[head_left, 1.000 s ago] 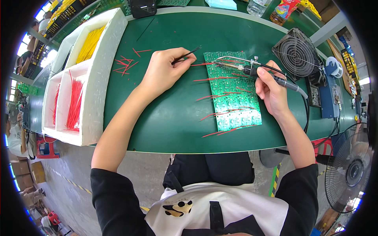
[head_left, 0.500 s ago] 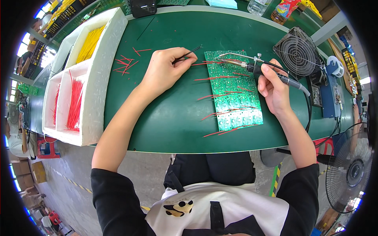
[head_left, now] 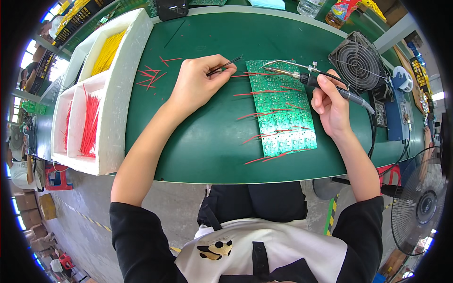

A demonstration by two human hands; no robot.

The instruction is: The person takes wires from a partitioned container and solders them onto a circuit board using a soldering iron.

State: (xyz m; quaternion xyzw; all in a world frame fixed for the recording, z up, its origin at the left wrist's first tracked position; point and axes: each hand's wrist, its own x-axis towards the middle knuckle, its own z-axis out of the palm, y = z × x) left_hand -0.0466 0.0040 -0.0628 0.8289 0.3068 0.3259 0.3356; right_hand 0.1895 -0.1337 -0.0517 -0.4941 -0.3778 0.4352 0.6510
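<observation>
A green circuit board panel (head_left: 282, 109) lies on the green table (head_left: 207, 141), with several thin red wires sticking out of its left side. My left hand (head_left: 196, 85) grips dark tweezers (head_left: 225, 65) that pinch a red wire at the board's top left corner. My right hand (head_left: 328, 101) holds a soldering iron (head_left: 302, 77) by its black handle. The iron's tip points left onto the board's top edge, close to the tweezer tips.
Loose red wires (head_left: 152, 74) lie left of my left hand. White foam trays (head_left: 111, 118) hold red wires (head_left: 88, 125) and yellow wires (head_left: 107, 54). A small fan (head_left: 358, 61) and a blue device (head_left: 401, 111) stand at the right. A floor fan (head_left: 420, 207) is lower right.
Both hands stay at the board's top edge. The iron tip and the tweezers have shifted only slightly.
</observation>
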